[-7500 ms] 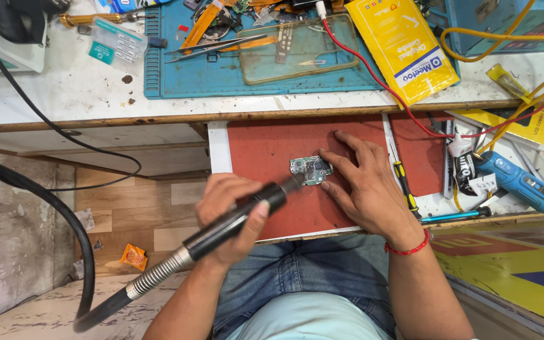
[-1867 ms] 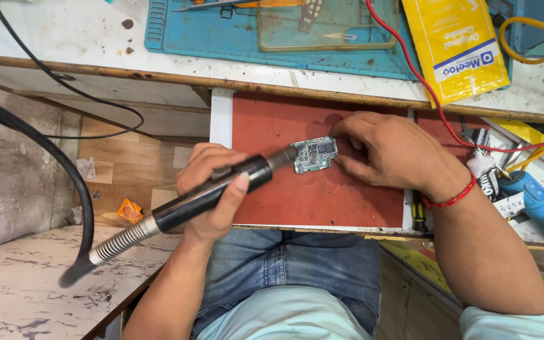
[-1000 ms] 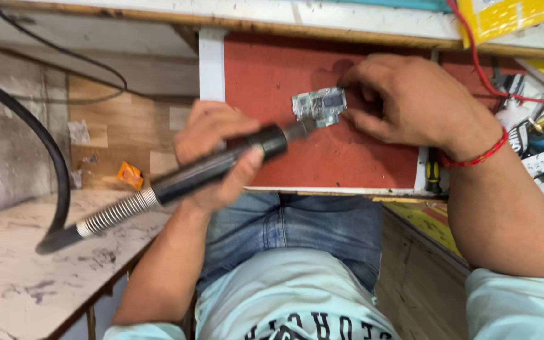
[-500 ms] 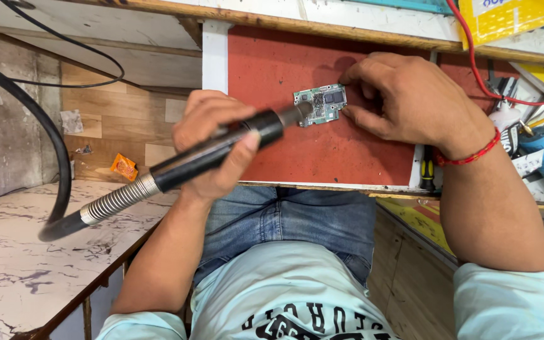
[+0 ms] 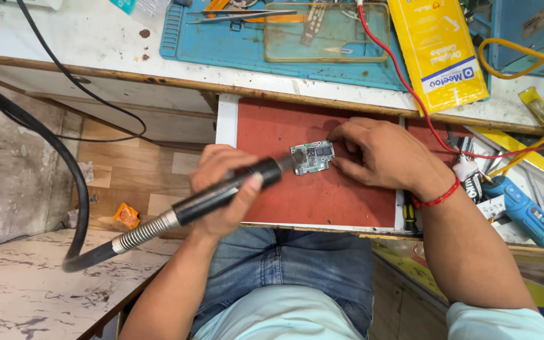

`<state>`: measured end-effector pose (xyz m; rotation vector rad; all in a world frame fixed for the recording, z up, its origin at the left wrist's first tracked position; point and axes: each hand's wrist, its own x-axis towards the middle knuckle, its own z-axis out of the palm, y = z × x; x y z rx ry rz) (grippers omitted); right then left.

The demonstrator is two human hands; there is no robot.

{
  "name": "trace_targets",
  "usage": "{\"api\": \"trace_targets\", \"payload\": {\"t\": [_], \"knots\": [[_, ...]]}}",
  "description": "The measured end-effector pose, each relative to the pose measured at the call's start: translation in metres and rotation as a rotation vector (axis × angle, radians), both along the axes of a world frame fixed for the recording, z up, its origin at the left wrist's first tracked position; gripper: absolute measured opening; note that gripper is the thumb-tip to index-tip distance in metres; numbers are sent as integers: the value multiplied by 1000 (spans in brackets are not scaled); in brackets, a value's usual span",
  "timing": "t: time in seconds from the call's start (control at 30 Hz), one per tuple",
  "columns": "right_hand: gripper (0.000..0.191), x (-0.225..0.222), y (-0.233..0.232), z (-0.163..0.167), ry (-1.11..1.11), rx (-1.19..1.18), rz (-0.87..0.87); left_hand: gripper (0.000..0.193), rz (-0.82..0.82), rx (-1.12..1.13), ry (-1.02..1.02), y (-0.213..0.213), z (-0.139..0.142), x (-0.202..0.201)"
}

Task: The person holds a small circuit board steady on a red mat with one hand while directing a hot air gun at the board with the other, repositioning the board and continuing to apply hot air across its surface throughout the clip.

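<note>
The left hand (image 5: pixel 225 189) grasps a black rotary handpiece (image 5: pixel 221 192); its long axis points up-right at the small circuit board (image 5: pixel 311 157). The right hand (image 5: pixel 379 154) pinches the board's right edge on the red mat (image 5: pixel 322 201), which has free room below.

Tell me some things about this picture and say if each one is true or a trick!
1. The left hand holds a black handpiece with a springy hose. True.
2. The right hand is pressing on the blue mat. False: it holds down a small circuit board on the red mat.
3. The handpiece's tip points at the circuit board. True.
4. The circuit board lies on the floor. False: it lies on the red mat.
5. A red thread circles the right wrist. True.
</note>
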<state>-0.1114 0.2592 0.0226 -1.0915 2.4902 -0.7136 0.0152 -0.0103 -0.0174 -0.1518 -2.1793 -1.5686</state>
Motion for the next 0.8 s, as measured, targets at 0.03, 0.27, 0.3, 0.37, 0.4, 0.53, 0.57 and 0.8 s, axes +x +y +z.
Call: {"api": "trace_targets", "payload": {"t": [0.03, 0.27, 0.3, 0.37, 0.4, 0.53, 0.57, 0.8], "knots": [[35, -1, 0, -1, 5, -5, 3, 30, 53, 20, -22, 0, -2, -1], [34, -1, 0, -1, 3, 19, -6, 27, -62, -39, 68, -1, 0, 1], [35, -1, 0, -1, 12, 22, -4, 26, -47, -13, 66, -2, 1, 1], [35, -1, 1, -1, 15, 24, -8, 25, -62, -3, 74, -2, 3, 1], [35, -1, 1, -1, 11, 21, -9, 25, -87, -21, 85, -1, 4, 2], [34, -1, -1, -1, -2, 38, -16, 25, 56, 15, 16, 0, 6, 3], [35, -1, -1, 0, -3, 36, -15, 26, -7, -13, 54, 1, 7, 2], [36, -1, -1, 3, 2, 30, -3, 26, -25, -92, 73, 1, 9, -2]]}}
